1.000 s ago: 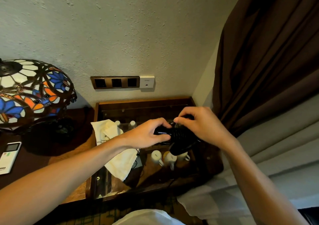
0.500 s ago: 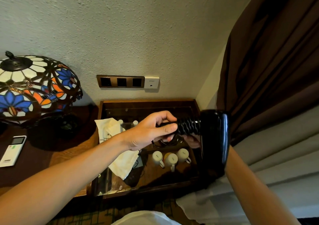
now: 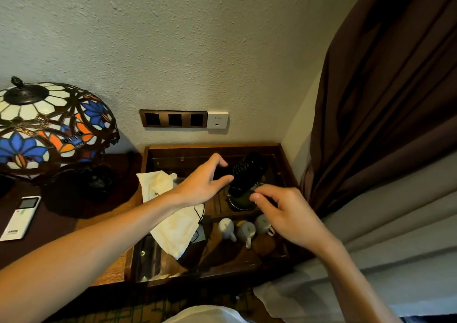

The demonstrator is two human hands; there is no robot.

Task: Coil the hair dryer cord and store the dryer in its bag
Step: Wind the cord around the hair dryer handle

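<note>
The black hair dryer (image 3: 247, 171) hangs over the back of the wooden tray (image 3: 288, 164), its black cord wound in tight turns around the handle. My left hand (image 3: 202, 184) grips the dryer's handle end from the left. My right hand (image 3: 284, 213) is just below and right of the dryer, thumb and forefinger pinched together on what looks like the dark end of the cord. The white cloth drawstring bag (image 3: 170, 226) lies crumpled on the tray's left side, under my left forearm, with its black string trailing.
Three small white cups (image 3: 246, 231) stand in the tray in front of a dark round pot (image 3: 241, 202). A stained-glass lamp (image 3: 49, 129) and a white remote (image 3: 21, 217) sit to the left. Wall sockets (image 3: 174, 119) are behind, and a brown curtain (image 3: 383, 100) is at the right.
The dryer has dropped from close to the camera to lower over the tray. My right hand has come off the dryer's body and now pinches just below it.
</note>
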